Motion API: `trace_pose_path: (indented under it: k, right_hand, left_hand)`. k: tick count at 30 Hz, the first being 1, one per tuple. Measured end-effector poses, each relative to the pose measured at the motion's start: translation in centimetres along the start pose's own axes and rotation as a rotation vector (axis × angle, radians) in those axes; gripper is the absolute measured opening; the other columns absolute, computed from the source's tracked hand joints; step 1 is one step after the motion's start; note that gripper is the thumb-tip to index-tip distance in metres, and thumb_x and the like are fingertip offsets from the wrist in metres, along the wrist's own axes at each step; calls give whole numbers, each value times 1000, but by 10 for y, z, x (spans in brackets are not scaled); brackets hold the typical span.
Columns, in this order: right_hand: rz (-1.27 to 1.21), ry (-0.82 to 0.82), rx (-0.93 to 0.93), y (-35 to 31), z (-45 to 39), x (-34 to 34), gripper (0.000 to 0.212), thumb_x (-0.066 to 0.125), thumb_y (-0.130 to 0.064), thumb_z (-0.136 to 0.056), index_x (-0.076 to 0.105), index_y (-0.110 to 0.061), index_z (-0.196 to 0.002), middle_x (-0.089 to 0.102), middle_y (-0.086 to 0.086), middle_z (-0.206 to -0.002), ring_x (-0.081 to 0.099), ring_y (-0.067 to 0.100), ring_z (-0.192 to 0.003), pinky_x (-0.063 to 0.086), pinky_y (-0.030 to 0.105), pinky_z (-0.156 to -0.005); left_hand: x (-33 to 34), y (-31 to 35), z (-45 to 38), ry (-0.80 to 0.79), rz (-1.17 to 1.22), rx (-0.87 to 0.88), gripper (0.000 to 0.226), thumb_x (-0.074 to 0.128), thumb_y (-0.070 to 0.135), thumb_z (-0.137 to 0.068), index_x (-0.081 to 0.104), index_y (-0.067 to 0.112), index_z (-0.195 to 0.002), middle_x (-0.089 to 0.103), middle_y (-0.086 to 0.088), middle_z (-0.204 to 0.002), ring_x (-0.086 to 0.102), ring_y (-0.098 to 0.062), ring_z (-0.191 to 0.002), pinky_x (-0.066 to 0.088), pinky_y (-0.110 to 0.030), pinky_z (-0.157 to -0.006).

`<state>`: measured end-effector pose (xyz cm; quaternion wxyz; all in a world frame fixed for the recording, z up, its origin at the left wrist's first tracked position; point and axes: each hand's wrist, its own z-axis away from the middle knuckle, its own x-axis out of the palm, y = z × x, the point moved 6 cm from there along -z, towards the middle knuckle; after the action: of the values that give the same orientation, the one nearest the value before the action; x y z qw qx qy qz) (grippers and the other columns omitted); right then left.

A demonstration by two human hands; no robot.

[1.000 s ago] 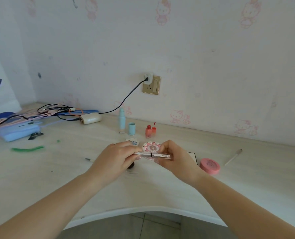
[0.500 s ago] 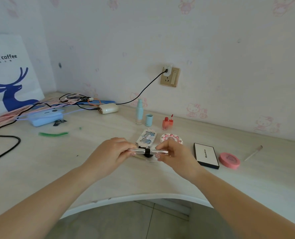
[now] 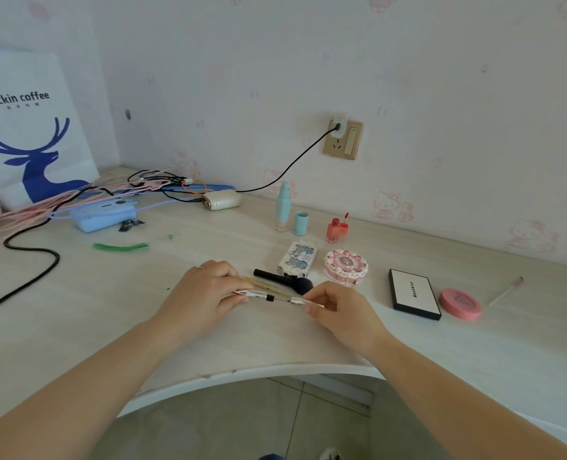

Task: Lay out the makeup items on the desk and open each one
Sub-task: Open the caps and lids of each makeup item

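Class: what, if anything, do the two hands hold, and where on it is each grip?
A slim makeup pen: left hand pinches the barrel end, right hand pinches the cap end, now pulled apart.

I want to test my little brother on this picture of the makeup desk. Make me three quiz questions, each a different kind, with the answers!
1. True or false: the left hand and the right hand each pinch one end of the thin pen-like makeup stick.
2. Which lies nearest the right edge of the desk? A) pink round compact B) black-edged palette C) cake-shaped case
3. Fill in: the blue cap stands beside the tall blue ____.

Key: 1 true; 2 A; 3 bottle.
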<state>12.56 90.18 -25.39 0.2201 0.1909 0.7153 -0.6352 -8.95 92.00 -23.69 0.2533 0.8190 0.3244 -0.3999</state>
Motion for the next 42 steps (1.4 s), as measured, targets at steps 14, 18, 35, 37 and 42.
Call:
trace_pose_path:
  k: [14,18,35,37,42]
  right_hand:
    - [319,111,-91,6,3,9,14,65,-29,-84,67,-29,-98,57,-19,-84,50,0,-69,41,13,-68]
    - [358,113,-94,5,3,10,16,65,-31,-84,67,-29,-100,56,-17,-86,50,2,-72,45,18,-74]
    - [29,250,-62,4,13,-7,7,59,-24,-90,63,-29,-92,63,-11,-90,51,2,-65,42,8,-61]
    - [-66,288,-26,7,17,-19,8,58,-24,-91,62,-30,-94,62,-11,-89,53,-1,-70,41,4,-62]
    - [-103,356,10,26,30,-70,7,58,-25,-91,61,-31,-94,63,-13,-89,56,4,-76,40,2,-61]
  left_hand:
    - [26,-24,-2,-1,-12,-106,17,77,22,-74,73,23,-91,69,9,-85,64,-18,-77,50,-30,-66]
    - [28,-25,-1,-7,5,-121,18,73,23,-78,74,22,-96,69,9,-88,64,-18,-80,48,-27,-71]
    - [11,-1,-7,92,67,-189,37,46,44,-81,71,24,-100,65,8,-96,60,-14,-89,42,-31,-74]
    - [10,16,-22,80,132,-181,38,47,46,-81,71,25,-100,65,9,-96,61,-14,-90,45,-33,-77]
    - [17,82,-77,21,281,-109,37,50,46,-78,72,24,-99,59,15,-91,58,-9,-93,43,-25,-82]
